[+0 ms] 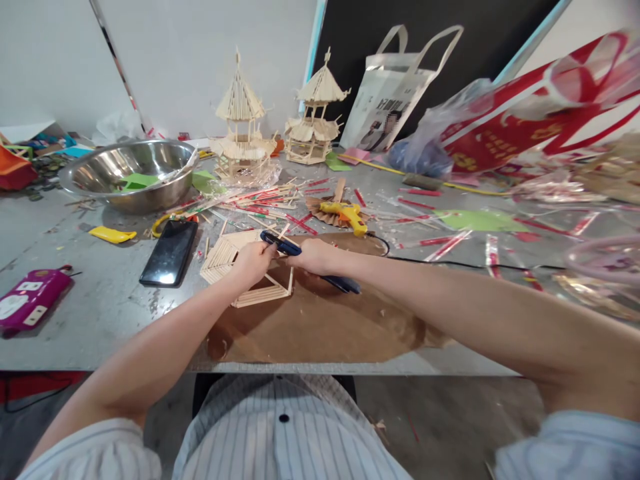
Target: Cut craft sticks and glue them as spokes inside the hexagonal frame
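Apparently we're only partway: sticks (220, 262) fill the frame's (265, 296) left side, its right gapes, and it lies partly over the brown sheet (325, 333). Our right hand (311, 256) grips pliers (281, 244); what our left hand (254, 261) pinches, we can't tell.

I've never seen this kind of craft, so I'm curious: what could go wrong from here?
The left hand is very close to the dark blue tool in the right hand, so it might get pinched. The frame of thin sticks could crack if pressed hard. The right forearm might snag the nearby cord and drag the yellow glue gun.
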`<state>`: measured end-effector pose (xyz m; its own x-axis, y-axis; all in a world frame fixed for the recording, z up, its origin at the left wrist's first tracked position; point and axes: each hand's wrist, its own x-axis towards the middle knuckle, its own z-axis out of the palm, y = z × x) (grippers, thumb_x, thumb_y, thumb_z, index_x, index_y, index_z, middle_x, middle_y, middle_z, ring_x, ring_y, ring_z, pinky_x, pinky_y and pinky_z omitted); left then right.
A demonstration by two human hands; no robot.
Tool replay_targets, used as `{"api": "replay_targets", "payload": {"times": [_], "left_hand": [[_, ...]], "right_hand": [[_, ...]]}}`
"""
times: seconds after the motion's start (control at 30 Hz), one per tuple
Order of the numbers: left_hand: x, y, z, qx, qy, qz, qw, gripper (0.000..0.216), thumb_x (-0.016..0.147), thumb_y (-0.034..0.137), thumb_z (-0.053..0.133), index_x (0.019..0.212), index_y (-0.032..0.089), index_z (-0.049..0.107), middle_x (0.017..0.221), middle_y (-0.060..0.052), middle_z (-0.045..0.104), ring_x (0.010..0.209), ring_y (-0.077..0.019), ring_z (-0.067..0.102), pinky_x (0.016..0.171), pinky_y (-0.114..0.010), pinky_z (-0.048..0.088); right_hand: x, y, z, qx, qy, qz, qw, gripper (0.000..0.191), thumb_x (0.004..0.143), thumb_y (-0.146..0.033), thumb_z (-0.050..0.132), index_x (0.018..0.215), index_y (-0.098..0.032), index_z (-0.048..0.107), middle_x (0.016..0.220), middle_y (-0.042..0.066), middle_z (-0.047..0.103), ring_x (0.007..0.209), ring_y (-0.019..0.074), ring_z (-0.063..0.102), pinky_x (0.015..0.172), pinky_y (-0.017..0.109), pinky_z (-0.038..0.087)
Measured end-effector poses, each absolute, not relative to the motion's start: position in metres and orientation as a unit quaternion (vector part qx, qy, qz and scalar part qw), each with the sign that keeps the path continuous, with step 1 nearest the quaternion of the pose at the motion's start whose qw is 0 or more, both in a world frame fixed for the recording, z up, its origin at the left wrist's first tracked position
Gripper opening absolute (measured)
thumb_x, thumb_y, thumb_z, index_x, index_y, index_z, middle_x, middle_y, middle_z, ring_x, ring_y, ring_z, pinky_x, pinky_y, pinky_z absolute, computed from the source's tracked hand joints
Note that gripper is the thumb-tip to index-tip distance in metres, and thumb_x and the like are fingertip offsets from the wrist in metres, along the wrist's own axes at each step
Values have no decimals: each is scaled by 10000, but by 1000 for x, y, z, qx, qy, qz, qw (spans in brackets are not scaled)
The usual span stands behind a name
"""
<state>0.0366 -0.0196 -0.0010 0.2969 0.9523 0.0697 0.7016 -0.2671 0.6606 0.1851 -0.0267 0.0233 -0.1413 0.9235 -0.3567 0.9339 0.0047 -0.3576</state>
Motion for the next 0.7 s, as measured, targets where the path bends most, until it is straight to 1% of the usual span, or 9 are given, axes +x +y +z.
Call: {"api": "replay_targets", "payload": {"times": [0.07,0.17,0.23,0.37,0.4,0.47,0.57,0.63,0.7], "left_hand": [[37,-20,0,753,552,235,269,400,814,353,313,745,117,628,704,-66,626,663,-157,545,592,-243,369],[35,-19,0,742,563,243,273,376,798,352,333,751,124,630,710,-57,628,668,-154,542,612,-246,373],[33,-17,-2,743,561,244,272,368,789,354,341,752,126,627,696,-51,620,661,-148,537,613,-244,374],[27,-14,-1,751,550,247,270,361,783,371,342,735,133,609,586,-16,558,590,-127,498,565,-230,364],[25,-15,0,753,543,248,276,350,783,367,345,729,134,600,561,-5,537,567,-119,485,550,-223,360],[22,-17,5,763,519,240,301,328,790,352,342,730,135,580,541,11,511,521,-100,458,520,-211,353],[16,-21,11,773,475,210,365,298,805,351,332,824,141,543,621,15,554,447,-70,429,479,-207,348],[12,-22,11,770,457,194,401,284,801,366,354,931,159,497,716,12,602,430,-61,438,477,-210,361],[8,-21,9,768,455,193,407,284,790,383,385,954,167,469,753,4,629,452,-64,464,500,-213,377]], "right_hand": [[186,-25,22,661,708,-250,6,327,689,-411,437,635,-134,602,555,68,606,455,140,542,459,228,391],[191,-19,21,671,711,-209,-19,343,682,-433,449,670,-128,606,610,82,616,502,158,554,449,233,375],[198,-14,23,670,710,-212,-30,382,701,-458,427,657,-121,603,607,88,613,508,160,557,465,235,384],[214,-8,29,676,699,-233,7,482,734,-534,376,581,-128,585,559,92,606,515,165,572,556,252,420],[217,-8,30,679,702,-215,15,498,731,-563,374,610,-132,592,596,99,621,559,177,587,584,259,424],[223,-10,28,686,711,-156,13,550,711,-633,362,748,-139,601,748,122,651,700,217,608,636,282,428],[227,-17,20,704,708,-54,-24,692,678,-718,308,973,-133,531,966,166,615,865,278,583,670,331,426],[227,-22,12,723,689,-29,-39,722,697,-720,256,1030,-121,482,1005,180,591,893,292,571,672,346,424],[225,-27,3,740,671,-9,-45,697,733,-691,223,1042,-114,461,1015,182,577,917,294,558,690,353,418]]}}
